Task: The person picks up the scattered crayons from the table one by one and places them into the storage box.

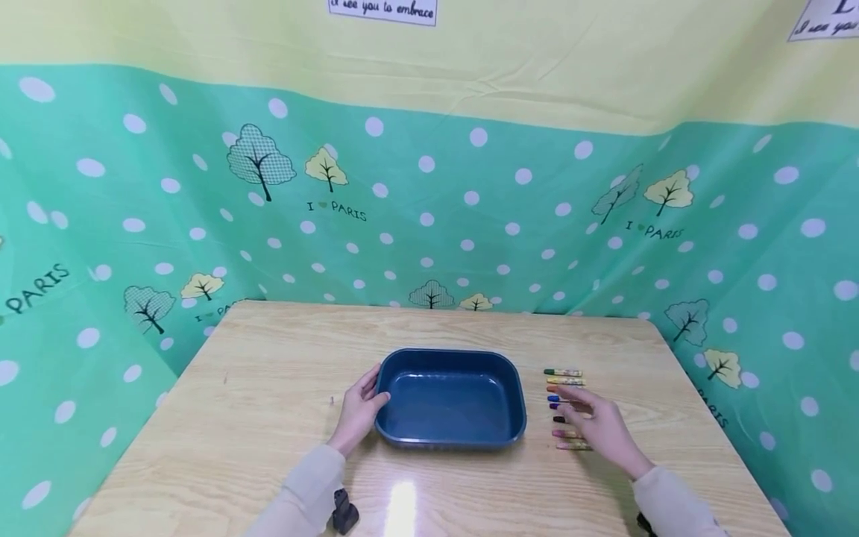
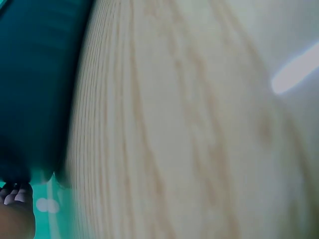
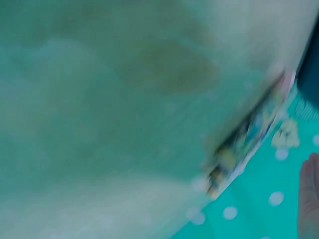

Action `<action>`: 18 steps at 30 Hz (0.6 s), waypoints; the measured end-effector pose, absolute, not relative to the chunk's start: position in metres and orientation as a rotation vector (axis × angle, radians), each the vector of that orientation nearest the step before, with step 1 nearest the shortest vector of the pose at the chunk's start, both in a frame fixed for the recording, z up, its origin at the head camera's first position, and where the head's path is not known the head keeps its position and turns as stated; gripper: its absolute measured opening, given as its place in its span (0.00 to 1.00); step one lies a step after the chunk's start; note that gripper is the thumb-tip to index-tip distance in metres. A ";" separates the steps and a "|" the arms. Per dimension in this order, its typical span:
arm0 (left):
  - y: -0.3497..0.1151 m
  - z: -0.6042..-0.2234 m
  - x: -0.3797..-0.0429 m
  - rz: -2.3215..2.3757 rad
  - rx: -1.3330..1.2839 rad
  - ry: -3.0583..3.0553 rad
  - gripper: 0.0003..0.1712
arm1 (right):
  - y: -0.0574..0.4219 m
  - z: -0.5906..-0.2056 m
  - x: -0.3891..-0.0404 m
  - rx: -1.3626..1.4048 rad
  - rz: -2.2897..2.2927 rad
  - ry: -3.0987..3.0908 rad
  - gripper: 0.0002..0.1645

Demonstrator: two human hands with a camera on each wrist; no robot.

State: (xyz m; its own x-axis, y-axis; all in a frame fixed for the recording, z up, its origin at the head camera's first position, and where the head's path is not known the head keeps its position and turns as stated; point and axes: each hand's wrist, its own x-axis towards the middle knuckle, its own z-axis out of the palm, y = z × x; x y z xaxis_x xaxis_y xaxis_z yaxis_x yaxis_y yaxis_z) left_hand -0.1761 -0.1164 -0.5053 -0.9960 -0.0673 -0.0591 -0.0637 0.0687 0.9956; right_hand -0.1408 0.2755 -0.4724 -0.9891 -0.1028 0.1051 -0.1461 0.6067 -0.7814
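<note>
An empty dark blue rectangular tray (image 1: 451, 446) sits at the middle of the table in the head view. At its left end my left hand (image 1: 359, 410) grips the wall, thumb at the rim and fingers along the outside. To the tray's right, several crayons (image 1: 564, 372) with patterned wrappers lie in a column, their coloured tips pointing left. My right hand (image 1: 600, 429) is over the middle of that column with loosely extended fingers, hiding parts of some crayons. In the right wrist view, the blurred crayon row (image 3: 249, 134) appears beside the straight fingers.
The wooden table (image 1: 282, 358) carries a bright light reflection near its front. Green and yellow printed cloth (image 1: 470, 171) hangs behind and at both sides. A black wrist device (image 1: 344, 513) shows beneath the left sleeve.
</note>
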 end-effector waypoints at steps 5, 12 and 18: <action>-0.117 -0.505 -0.176 -2.120 0.121 -2.315 0.33 | 0.295 -0.465 -0.170 0.140 1.322 -2.796 0.21; -0.116 -0.505 -0.177 -2.094 0.118 -2.328 0.33 | 0.315 -0.469 -0.210 0.161 1.403 -2.780 0.24; -0.118 -0.504 -0.177 -2.102 0.123 -2.337 0.33 | 0.323 -0.483 -0.236 0.152 1.348 -2.863 0.24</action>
